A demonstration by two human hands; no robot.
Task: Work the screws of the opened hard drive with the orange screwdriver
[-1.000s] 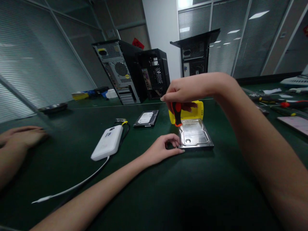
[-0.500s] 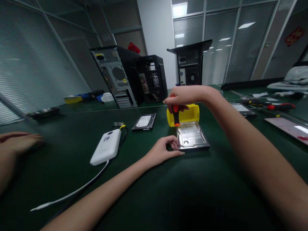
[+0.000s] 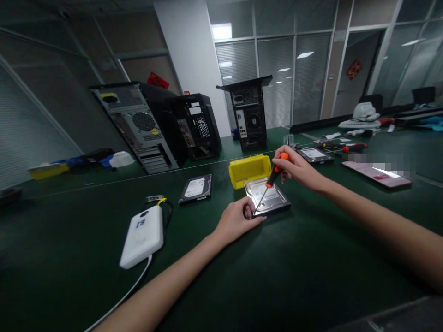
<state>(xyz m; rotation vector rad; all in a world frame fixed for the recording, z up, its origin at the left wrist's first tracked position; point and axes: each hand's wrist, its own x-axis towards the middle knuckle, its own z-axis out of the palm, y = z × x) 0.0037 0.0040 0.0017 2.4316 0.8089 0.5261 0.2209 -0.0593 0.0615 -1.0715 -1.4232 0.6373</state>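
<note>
A silver hard drive (image 3: 273, 199) lies on the green table in front of a yellow bin (image 3: 251, 170). My left hand (image 3: 238, 216) grips the drive's near left corner, fingers curled and thumb along the front edge. In my right hand (image 3: 289, 166), closed round its orange and black handle, is a screwdriver (image 3: 273, 179). It slants down to the left, and its tip is at the drive's near left corner beside my left fingers. Left of the bin lies a second hard drive (image 3: 196, 189), label up.
A white power bank (image 3: 143, 237) with a cable lies at left. Computer cases (image 3: 155, 124) stand at the back, one more (image 3: 249, 115) behind the bin. At right are a third drive (image 3: 314, 155), a pink phone (image 3: 375, 174) and tools (image 3: 355, 147).
The view has turned right. My right hand has moved right relative to the drive, and the screwdriver now slants, its shaft visible to the near left corner. Another person's hand at left has left view.
</note>
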